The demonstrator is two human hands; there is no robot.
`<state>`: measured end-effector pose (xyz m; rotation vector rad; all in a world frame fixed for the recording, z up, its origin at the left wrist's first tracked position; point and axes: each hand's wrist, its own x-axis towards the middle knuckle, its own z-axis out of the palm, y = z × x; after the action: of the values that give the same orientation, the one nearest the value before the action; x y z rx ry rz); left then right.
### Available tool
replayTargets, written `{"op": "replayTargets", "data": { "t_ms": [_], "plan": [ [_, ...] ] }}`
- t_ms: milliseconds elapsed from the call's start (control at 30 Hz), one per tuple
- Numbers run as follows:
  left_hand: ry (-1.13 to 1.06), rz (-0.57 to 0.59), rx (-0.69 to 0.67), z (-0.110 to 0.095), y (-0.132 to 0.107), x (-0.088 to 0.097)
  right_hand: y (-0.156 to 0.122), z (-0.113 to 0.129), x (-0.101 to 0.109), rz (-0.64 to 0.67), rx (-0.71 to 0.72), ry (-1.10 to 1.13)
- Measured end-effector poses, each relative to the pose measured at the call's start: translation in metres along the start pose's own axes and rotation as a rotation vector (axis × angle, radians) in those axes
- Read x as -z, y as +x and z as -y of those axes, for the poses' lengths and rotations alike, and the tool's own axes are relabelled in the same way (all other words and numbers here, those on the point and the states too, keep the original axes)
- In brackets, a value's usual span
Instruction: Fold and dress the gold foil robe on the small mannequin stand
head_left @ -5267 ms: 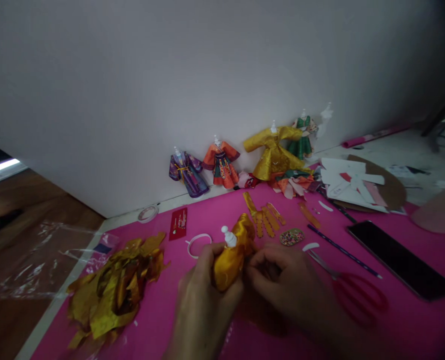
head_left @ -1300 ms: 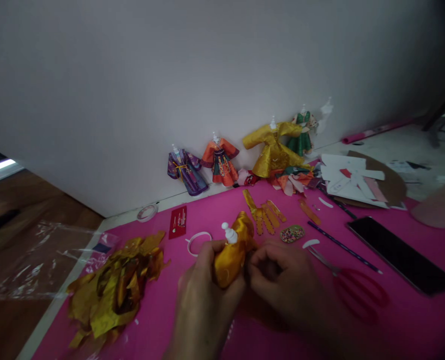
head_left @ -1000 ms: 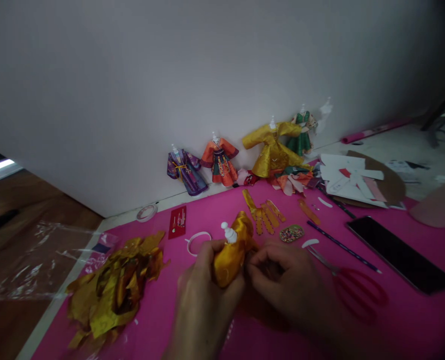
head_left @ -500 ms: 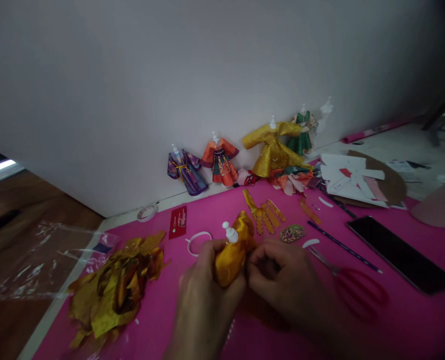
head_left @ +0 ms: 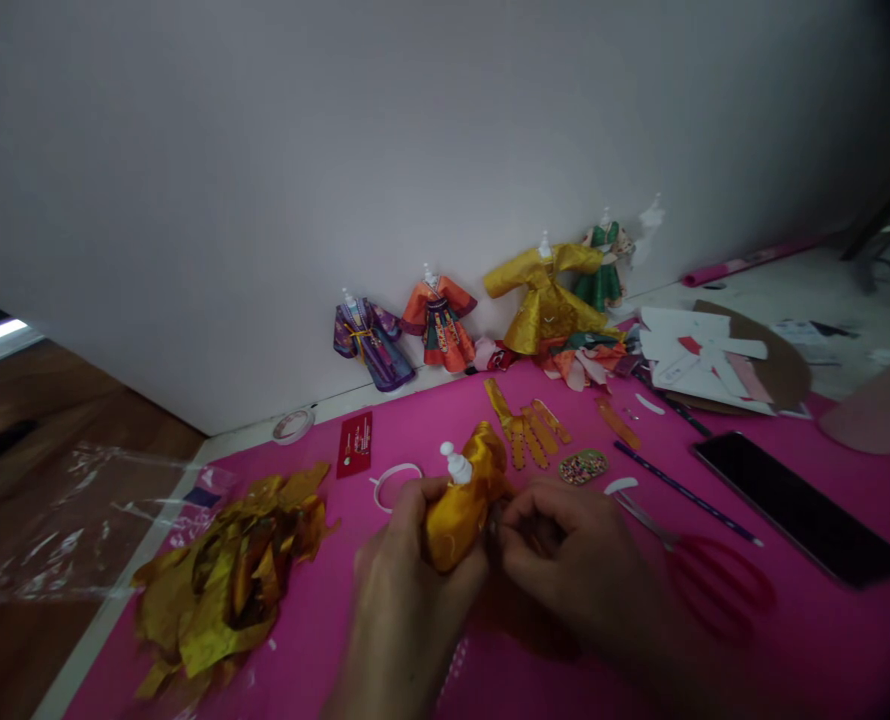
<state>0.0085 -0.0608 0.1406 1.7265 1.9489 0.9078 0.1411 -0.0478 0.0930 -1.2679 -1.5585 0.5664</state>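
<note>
My left hand is wrapped round a small doll mannequin in a golden satin dress. The mannequin's white neck and knob stick up above my left fingers. My right hand is closed in a pinch at the right side of the dress; whether a needle or thread is between the fingertips is too dark to see. More golden cloth hangs below in the shadow between my hands. Close to my right hand lie a sequin-dotted oval clip and red-handled scissors.
Dressed miniature mannequins lean along the wall. Golden fabric scraps and clear plastic lie left. A red card, tape roll and white ring sit ahead. A pencil, phone and paper pieces lie right.
My right hand has shifted very slightly right, and the mannequin has moved slightly left in the view. Both hands keep their hold on the golden dress.
</note>
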Motion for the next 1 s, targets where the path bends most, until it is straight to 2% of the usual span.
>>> {"op": "replayTargets", "data": {
  "t_ms": [100, 300, 400, 567, 700, 833, 1000],
  "plan": [
    [-0.009, 0.004, -0.004, 0.004, 0.001, 0.0, -0.001, -0.002, 0.0, -0.028, -0.021, -0.01],
    [0.016, 0.036, -0.052, 0.018, 0.007, -0.002, -0.002, -0.006, -0.001, 0.013, -0.066, -0.017],
    [0.006, 0.009, -0.034, 0.015, 0.006, -0.001, -0.004, -0.011, -0.003, -0.02, -0.075, -0.028],
    [-0.016, 0.008, -0.011, 0.008, 0.004, 0.0, -0.007, -0.014, 0.0, 0.012, -0.126, -0.011],
    [-0.035, 0.004, -0.008, 0.008, 0.004, 0.0, -0.005, -0.008, 0.003, 0.043, -0.135, -0.009],
    [-0.042, -0.004, -0.026, 0.007, 0.003, 0.0, -0.004, -0.001, 0.001, 0.04, -0.109, 0.015],
    [-0.032, 0.0, -0.025, 0.005, 0.002, 0.001, -0.005, -0.002, -0.006, -0.022, 0.001, -0.045]
  ]
}}
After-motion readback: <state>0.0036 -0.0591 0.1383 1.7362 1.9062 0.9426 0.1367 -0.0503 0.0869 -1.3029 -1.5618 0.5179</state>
